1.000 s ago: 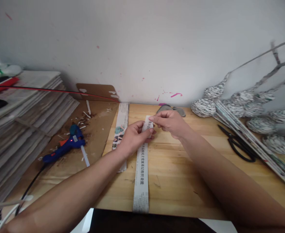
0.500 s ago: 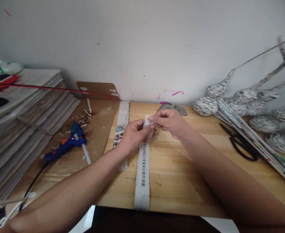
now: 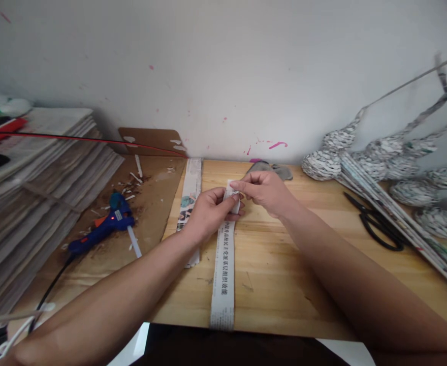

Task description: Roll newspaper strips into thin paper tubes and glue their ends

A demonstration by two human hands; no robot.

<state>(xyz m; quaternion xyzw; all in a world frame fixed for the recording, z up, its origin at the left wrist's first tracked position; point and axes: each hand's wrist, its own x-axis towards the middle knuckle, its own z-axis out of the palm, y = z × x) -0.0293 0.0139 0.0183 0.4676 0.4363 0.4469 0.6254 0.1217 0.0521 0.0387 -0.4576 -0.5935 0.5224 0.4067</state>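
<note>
1. Hardly any movement since the earlier frame: both hands stay at the far end of the newspaper strip (image 3: pixel 222 269).
2. Left hand (image 3: pixel 208 211) pinches the strip, thumb on top; right hand (image 3: pixel 267 192) grips its tip between thumb and forefinger.
3. Strip runs over the wooden table (image 3: pixel 284 284) to its near edge.
4. Blue glue gun (image 3: pixel 105 229) lies left; black scissors (image 3: pixel 381 231) right.

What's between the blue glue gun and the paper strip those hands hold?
In the head view: cardboard, more newspaper, some wooden tabletop and the left hand.
</note>
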